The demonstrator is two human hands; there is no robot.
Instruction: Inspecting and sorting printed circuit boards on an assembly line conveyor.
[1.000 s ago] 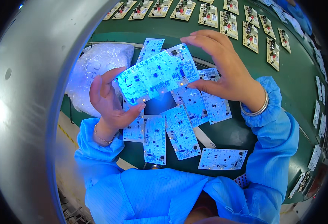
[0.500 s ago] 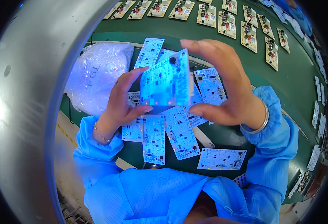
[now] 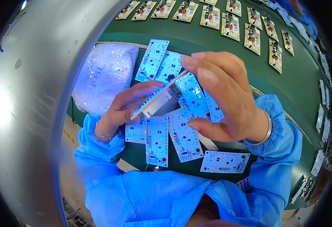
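My left hand grips a circuit board by its left end, thumb below and fingers behind. The board is held tilted above the table, nearly edge-on, with a white block-like part showing on its underside. At its upper right corner is my right hand, thumb and fingers spread wide. Its index fingertip is close to that corner; whether it touches, I cannot tell. Beneath both hands several white circuit boards lie spread and partly overlapping, among them one board and another. Blue light falls on them.
A clear plastic bag lies at the left, beside a large metal column. One white board sits near the front edge. Across the green table, rows of tan boards with components stretch along the far side.
The held board has turned from face-on to nearly edge-on, showing its underside. My right hand has shifted slightly, its fingers still spread. My left hand keeps its grip.
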